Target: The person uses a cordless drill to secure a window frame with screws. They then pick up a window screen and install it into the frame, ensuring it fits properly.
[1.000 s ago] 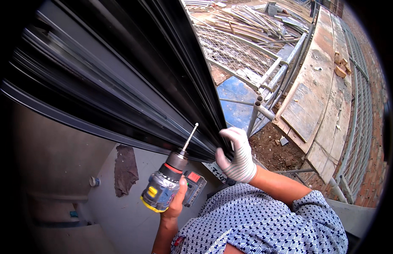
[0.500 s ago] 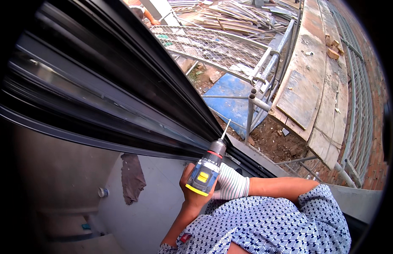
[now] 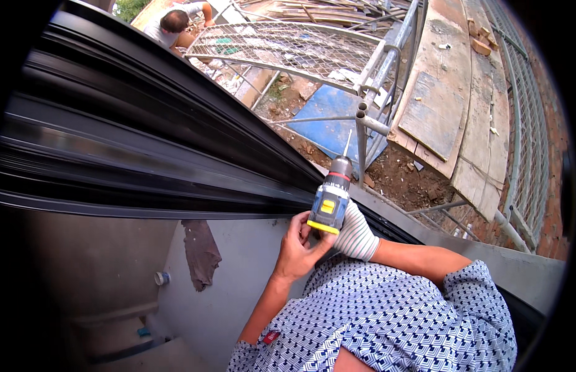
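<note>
A cordless drill [image 3: 330, 201], blue and grey with yellow parts and a red ring, points away from me with a slim bit in its chuck. My right hand [image 3: 357, 235], in a striped white glove, is closed round its lower part, most of the grip being hidden behind the drill body. Bare, my left hand [image 3: 298, 251] has its fingers curled at the drill's left rear side, with the thumb under the yellow end. The long black metal frame [image 3: 164, 146] runs diagonally just left of the drill.
Beyond the frame stand scaffold poles [image 3: 361, 133], a mesh panel [image 3: 288, 49] and wooden planks [image 3: 452, 99] with brick pieces [image 3: 480, 44]. A blue sheet [image 3: 325, 118] lies below. Another person [image 3: 175, 23] crouches at the far left. Inside are a dark cloth [image 3: 201, 254] and a small cup [image 3: 162, 278].
The drill has moved up and right and now points more straight ahead. My left hand has shifted from its side to its rear end. The other person shows more fully.
</note>
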Tool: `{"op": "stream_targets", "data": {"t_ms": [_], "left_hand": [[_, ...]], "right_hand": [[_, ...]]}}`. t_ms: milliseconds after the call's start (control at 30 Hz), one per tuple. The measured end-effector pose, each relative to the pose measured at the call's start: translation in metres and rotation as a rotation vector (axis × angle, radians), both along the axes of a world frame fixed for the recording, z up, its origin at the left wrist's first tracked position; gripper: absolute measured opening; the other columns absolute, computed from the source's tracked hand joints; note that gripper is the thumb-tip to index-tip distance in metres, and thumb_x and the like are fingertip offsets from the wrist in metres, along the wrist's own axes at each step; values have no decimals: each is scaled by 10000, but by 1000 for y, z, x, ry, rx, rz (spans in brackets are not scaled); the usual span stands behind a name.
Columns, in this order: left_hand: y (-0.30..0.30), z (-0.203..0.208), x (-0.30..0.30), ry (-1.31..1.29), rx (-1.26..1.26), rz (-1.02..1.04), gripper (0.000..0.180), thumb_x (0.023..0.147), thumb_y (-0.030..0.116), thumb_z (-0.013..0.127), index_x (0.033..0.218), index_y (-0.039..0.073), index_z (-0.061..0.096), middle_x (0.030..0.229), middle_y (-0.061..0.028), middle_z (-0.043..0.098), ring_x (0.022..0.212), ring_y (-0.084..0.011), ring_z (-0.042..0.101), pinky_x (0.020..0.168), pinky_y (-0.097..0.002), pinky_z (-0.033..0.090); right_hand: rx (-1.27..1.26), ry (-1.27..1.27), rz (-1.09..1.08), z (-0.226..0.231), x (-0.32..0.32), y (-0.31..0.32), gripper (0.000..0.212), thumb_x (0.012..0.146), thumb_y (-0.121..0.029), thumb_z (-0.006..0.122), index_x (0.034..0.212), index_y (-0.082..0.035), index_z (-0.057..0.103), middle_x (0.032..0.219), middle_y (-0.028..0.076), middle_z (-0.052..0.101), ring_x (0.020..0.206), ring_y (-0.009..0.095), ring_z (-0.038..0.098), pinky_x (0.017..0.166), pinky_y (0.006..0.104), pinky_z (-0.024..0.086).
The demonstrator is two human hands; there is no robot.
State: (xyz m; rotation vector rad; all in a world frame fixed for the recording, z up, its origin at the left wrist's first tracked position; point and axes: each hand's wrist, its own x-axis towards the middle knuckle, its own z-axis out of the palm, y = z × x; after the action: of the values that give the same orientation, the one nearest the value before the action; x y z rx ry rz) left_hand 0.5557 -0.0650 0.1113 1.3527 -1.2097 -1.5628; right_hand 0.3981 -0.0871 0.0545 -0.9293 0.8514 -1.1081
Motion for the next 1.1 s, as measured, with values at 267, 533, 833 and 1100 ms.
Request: {"op": "stream_targets", "data": {"t_ms": [267,533,833,1100], "left_hand": [[23,-63,28,450,484,295,263,980,32,437,1220,-34,525,879,-24,498,693,-77,432,582,-241,385],[10,-90,24,711,415,434,229,1035,53,493,1244,-26,544,1224,-179,652,924,-143,641,843,-283,564],[-35,-92,9,986,334,432,250,1079,155,492,1251,-1,583,1332,-158,639,1213,-238,642,1020,-360,554],[-54,-86,5,1138,309,434,310,1081,184,490,1311,-9,568,1328,-117,653,1242,-230,624,1067,-390,521]], "right_hand": [[795,-937,-72,-20,-40,-9,296,971,-271,513,1141,-44,598,965,92,686,848,218,692,862,406,585],[954,-1069,98,-45,-69,7,423,954,-422,647,1162,-56,610,1004,134,715,856,254,723,808,403,611],[453,-238,333,-38,-80,13,324,844,-265,773,1016,-34,623,916,127,688,826,275,701,754,384,576],[-364,479,364,-47,-88,13,348,710,-121,871,969,-75,644,869,113,666,785,300,664,699,357,511]]}}
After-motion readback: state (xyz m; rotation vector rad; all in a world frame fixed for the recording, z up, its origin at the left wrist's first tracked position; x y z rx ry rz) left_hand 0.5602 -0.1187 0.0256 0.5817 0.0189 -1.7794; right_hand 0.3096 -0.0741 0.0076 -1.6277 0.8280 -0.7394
